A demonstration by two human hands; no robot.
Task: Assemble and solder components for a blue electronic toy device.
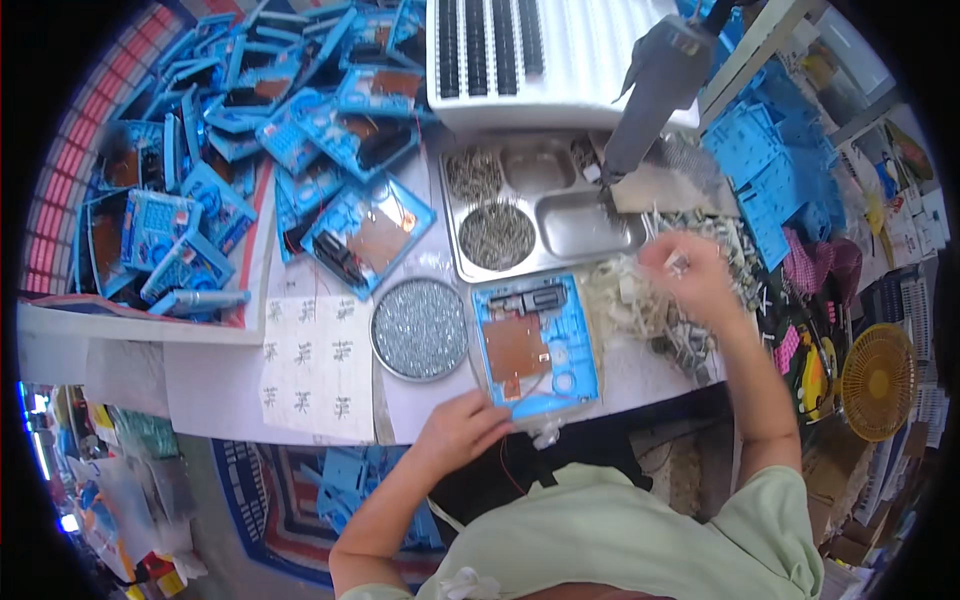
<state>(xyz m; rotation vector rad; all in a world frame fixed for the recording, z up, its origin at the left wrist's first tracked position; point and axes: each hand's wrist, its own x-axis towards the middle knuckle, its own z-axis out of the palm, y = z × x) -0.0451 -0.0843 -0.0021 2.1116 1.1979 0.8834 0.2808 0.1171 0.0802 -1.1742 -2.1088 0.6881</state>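
A blue plastic housing [584, 345] lies open side up at the table's near edge, with a brown circuit board [515, 350], a black part [530, 299] and thin wires inside. My left hand [462, 432] is closed at its near left corner, the fingertips gripping the edge. Over a heap of small white and grey parts [700, 240] on the right, my right hand [692, 278] is raised. Its fingers pinch a small whitish part [677, 264], blurred and too small to name. A round dish of small silvery pieces [420, 330] stands left of the housing.
A steel compartment tray [590, 268] with screws sits beyond the housing, under a hanging power screwdriver [650, 95]. Behind it stands a white ridged tray [590, 50]. Many blue housings [160, 225] pile up at the left. A marked paper sheet [318, 370] lies nearby; a yellow basket [880, 382] is far right.
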